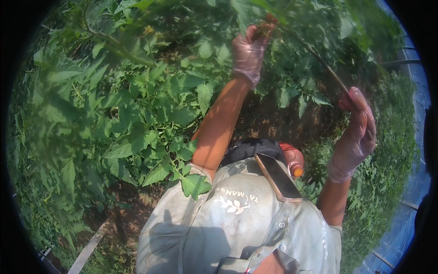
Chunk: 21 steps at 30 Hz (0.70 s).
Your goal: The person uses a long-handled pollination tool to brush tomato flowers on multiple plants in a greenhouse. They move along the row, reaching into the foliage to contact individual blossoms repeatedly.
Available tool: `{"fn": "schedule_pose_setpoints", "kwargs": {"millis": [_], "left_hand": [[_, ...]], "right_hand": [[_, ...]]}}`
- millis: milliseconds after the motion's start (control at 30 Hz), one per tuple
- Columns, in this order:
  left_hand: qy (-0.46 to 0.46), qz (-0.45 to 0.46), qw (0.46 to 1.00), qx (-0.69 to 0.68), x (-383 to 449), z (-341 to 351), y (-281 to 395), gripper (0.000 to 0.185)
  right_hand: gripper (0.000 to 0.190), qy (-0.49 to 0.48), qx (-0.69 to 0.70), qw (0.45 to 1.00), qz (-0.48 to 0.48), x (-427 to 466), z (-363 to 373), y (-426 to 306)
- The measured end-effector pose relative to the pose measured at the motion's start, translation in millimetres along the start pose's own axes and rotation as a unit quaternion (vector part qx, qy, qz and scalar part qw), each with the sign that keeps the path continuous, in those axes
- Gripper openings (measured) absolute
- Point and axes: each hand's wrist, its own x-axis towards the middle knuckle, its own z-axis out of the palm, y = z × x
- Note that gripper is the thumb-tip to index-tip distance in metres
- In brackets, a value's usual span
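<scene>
Both my hands wear thin clear plastic gloves. My left hand (252, 51) is raised among tomato plants (184, 85), with its fingers pinched on a small yellowish flower cluster (265, 29), partly hidden by blurred leaves. To the right, my right hand (357, 133) grips the lower end of a thin dark rod (318, 58) between thumb and fingers. The rod slants up and left towards my left fingertips; its far end is lost in blurred foliage, so I cannot tell whether it touches the flowers.
A smartphone (279, 178) hangs or rests against my pale shirt (205, 226). Beyond it are a black mesh item (253, 149) and a reddish bottle (292, 157) with an orange cap. Blue sheeting (407, 212) borders the right side. A pale strip (89, 246) crosses the lower left.
</scene>
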Motion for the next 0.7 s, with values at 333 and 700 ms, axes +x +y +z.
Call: {"fn": "schedule_pose_setpoints", "kwargs": {"millis": [333,700], "left_hand": [[0.008,0.014,0.999,0.028,0.7,-4.1,-0.7,0.016],[0.139,0.066,0.969,0.195,-13.1,7.8,-4.7,0.018]], "right_hand": [[0.031,-0.02,0.021,1.0,0.011,-10.1,-4.6,-1.6],[0.039,0.041,0.108,0.992,0.055,-28.0,-121.1,37.8]]}}
